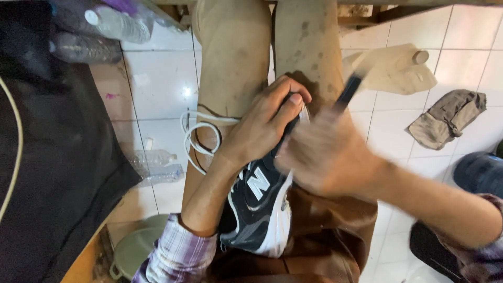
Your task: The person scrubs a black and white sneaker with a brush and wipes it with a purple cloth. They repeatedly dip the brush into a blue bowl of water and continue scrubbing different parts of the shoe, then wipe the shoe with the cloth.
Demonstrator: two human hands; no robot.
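Observation:
A dark blue and white sneaker [257, 209] lies on my lap, toe pointing away from me. My left hand [264, 123] grips its front end, fingers curled over the toe. My right hand [325, 152] is blurred by motion just right of the shoe and holds a dark-handled tool, likely a brush [348, 91], angled up over the toe. A white lace [196, 133] loops out to the left of my left hand, across my beige trouser leg [230, 57].
Clear plastic bottles [154, 160] lie on the white tiled floor at left, more at the top left [112, 23]. A beige plastic jug [401, 68] and a crumpled grey rag [448, 118] lie at right. A grey-green basin [133, 249] sits at bottom left beside dark cloth [57, 157].

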